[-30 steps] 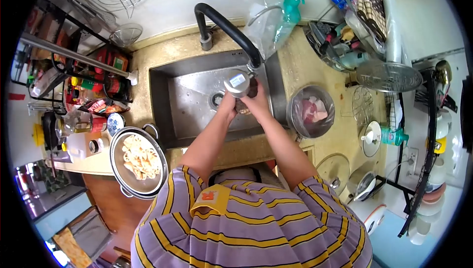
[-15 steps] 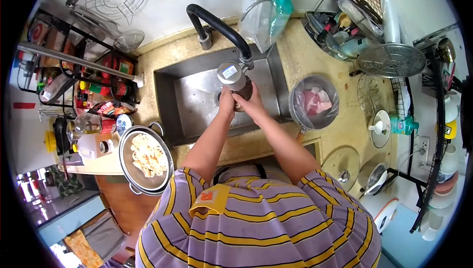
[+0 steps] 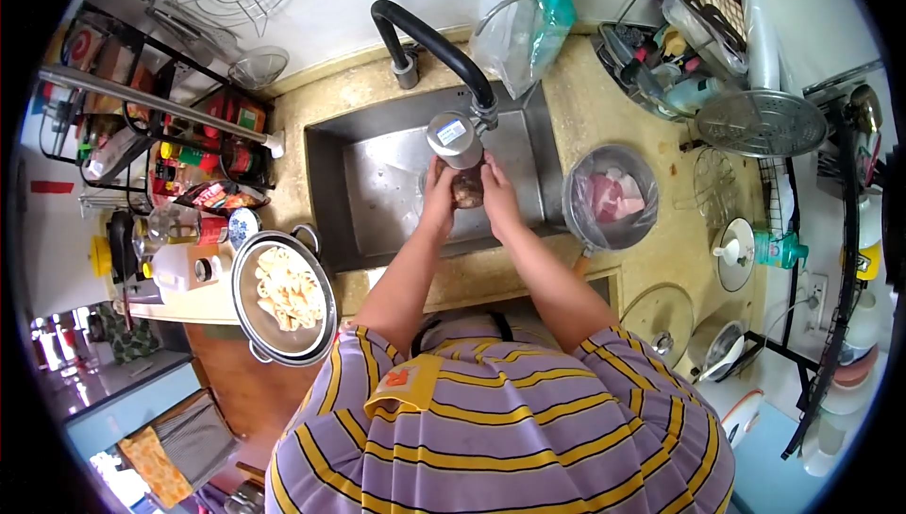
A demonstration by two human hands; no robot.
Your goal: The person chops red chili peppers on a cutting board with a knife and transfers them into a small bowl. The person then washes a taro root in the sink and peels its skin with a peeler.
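My left hand (image 3: pixel 439 195) and my right hand (image 3: pixel 498 195) are closed around the two sides of a dark brown, rounded lump (image 3: pixel 467 191) over the sink. Its kind is not clear. Directly above it hangs a silver cylinder with a label (image 3: pixel 454 139), fixed at the end of the black faucet (image 3: pixel 434 42); it hides the lump's far side. Under my hands lies the steel sink (image 3: pixel 363 169), with water drops on its bottom. Whether water is running over the lump is hard to see.
On the right, a lined pot (image 3: pixel 573 195) holds pieces of raw meat (image 3: pixel 612 198). A steel colander (image 3: pixel 250 325) of pale strips stands at the left counter edge. Bottles and a black rack (image 3: pixel 142 117) crowd the left. Behind the sink stands a green pump bottle (image 3: pixel 557 0).
My right hand has shifted from across the lump's front to its right side, so more of the lump shows. The whole view has moved slightly.
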